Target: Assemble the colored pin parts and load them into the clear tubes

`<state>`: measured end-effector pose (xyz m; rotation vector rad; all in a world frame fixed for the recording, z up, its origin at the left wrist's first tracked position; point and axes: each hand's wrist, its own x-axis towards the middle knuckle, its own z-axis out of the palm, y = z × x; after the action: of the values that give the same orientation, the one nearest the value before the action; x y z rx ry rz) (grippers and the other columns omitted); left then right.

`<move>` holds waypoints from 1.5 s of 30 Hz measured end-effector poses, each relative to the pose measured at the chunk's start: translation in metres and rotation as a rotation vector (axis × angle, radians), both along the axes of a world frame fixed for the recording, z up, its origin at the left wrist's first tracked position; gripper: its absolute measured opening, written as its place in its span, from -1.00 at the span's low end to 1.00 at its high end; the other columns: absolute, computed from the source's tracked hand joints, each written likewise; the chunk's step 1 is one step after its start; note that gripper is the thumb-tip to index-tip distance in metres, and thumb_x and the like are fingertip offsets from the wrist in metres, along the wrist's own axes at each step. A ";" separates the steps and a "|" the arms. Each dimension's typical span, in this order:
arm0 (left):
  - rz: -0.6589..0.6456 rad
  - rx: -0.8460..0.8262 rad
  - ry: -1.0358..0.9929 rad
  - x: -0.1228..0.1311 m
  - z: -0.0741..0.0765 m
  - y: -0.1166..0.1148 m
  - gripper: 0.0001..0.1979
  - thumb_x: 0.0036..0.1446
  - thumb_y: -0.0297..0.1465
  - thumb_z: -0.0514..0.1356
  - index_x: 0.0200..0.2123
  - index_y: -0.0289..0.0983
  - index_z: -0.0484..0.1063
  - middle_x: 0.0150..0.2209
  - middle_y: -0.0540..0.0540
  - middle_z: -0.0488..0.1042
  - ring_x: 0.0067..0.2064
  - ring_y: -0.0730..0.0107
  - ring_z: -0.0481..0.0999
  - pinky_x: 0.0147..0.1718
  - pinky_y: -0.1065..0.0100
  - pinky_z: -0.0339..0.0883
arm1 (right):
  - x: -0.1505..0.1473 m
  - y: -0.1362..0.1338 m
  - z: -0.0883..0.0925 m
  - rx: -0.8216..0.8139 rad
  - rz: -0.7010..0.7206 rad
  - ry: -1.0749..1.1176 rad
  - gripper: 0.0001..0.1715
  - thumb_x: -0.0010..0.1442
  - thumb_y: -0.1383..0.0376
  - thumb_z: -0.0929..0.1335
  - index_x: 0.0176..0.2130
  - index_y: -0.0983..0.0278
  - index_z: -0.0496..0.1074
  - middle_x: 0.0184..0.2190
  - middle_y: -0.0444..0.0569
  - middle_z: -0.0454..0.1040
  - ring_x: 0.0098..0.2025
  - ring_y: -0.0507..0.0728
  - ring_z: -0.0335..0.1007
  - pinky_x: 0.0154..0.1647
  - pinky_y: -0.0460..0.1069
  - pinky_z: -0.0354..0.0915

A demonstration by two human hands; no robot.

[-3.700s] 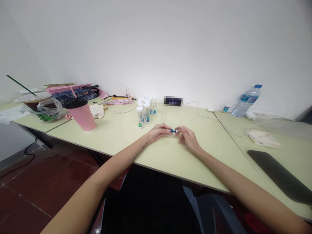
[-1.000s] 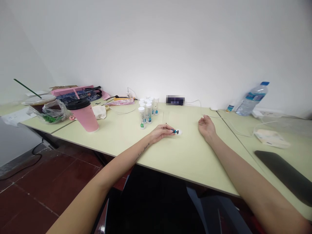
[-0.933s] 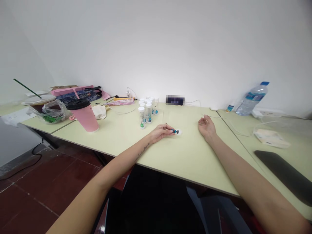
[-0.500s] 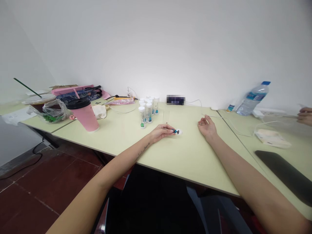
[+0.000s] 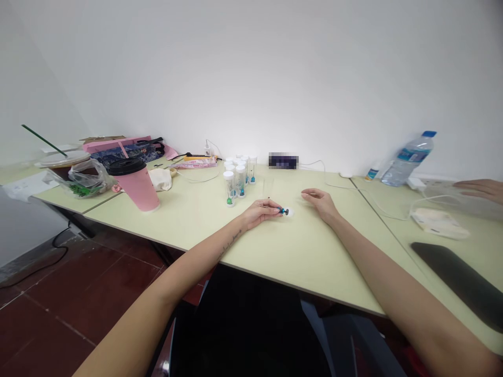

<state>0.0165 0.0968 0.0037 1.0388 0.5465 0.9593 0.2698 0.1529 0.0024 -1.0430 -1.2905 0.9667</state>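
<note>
My left hand (image 5: 259,213) is closed around a thin stick with a small blue and black end piece (image 5: 283,211), which points right. A round white cap (image 5: 291,212) lies right by that end; whether they touch I cannot tell. Just behind the hand stands a clear tube (image 5: 268,186), faint against the table. My right hand (image 5: 323,205) hovers to the right, fingers loosely bent and apart, with nothing visible in it. Several white-capped clear tubes (image 5: 229,188) stand grouped behind my left hand, with blue or green pieces inside.
On the left are a pink cup (image 5: 137,188) with a black lid and a bagged drink (image 5: 70,173). A water bottle (image 5: 408,159) leans at the right, and a dark mat (image 5: 456,277) lies nearer. Another person's hand (image 5: 485,188) rests at the right edge.
My right hand has turned over and moved left, closer to my left hand. The left hand keeps its hold. The other person's hand has shifted left.
</note>
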 end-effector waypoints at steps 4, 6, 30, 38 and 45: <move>0.021 -0.001 -0.021 0.001 -0.003 0.003 -0.82 -0.11 -0.60 0.36 -0.36 -0.43 0.49 -0.31 -0.15 0.57 -0.24 0.36 0.60 0.09 0.21 0.30 | -0.010 -0.011 0.004 0.016 0.164 -0.224 -0.67 -0.10 0.06 0.50 -0.40 0.25 0.57 -0.40 -0.07 0.49 -0.34 0.08 0.31 -0.29 -0.03 0.23; 0.024 -0.003 -0.024 0.001 -0.004 0.004 -0.82 -0.11 -0.61 0.36 -0.36 -0.44 0.49 -0.31 -0.14 0.57 -0.24 0.35 0.60 0.09 0.21 0.31 | -0.012 -0.013 0.004 0.024 0.210 -0.287 -0.64 -0.03 0.01 0.45 -0.40 0.26 0.57 -0.46 -0.08 0.46 -0.39 0.06 0.28 -0.32 -0.03 0.21; 0.097 -0.009 -0.054 0.001 -0.010 0.010 -0.80 -0.13 -0.59 0.38 -0.36 -0.44 0.49 -0.34 -0.14 0.58 -0.25 0.36 0.60 0.12 0.20 0.26 | -0.034 -0.031 0.008 0.041 0.398 -0.277 -0.59 -0.09 0.05 0.50 -0.31 0.27 0.54 -0.37 -0.04 0.53 -0.34 0.12 0.40 -0.24 0.04 0.32; 0.105 -0.010 -0.061 0.000 -0.011 0.010 -0.79 -0.14 -0.59 0.39 -0.36 -0.45 0.50 -0.34 -0.15 0.57 -0.24 0.35 0.59 0.11 0.19 0.28 | -0.041 -0.033 0.004 0.047 0.424 -0.257 -0.62 -0.11 0.09 0.51 -0.32 0.27 0.53 -0.37 -0.05 0.54 -0.34 0.11 0.41 -0.23 0.03 0.31; 0.094 -0.010 -0.062 0.000 -0.010 0.009 -0.80 -0.14 -0.59 0.38 -0.36 -0.44 0.50 -0.34 -0.14 0.57 -0.25 0.36 0.59 0.10 0.21 0.28 | -0.042 -0.037 0.007 0.047 0.451 -0.269 -0.64 -0.06 0.07 0.49 -0.33 0.29 0.56 -0.39 -0.04 0.54 -0.34 0.11 0.39 -0.24 0.03 0.30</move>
<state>0.0167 0.1055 -0.0062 0.9778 0.5525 1.0671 0.2283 0.1164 0.0097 -0.8823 -1.8137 1.1494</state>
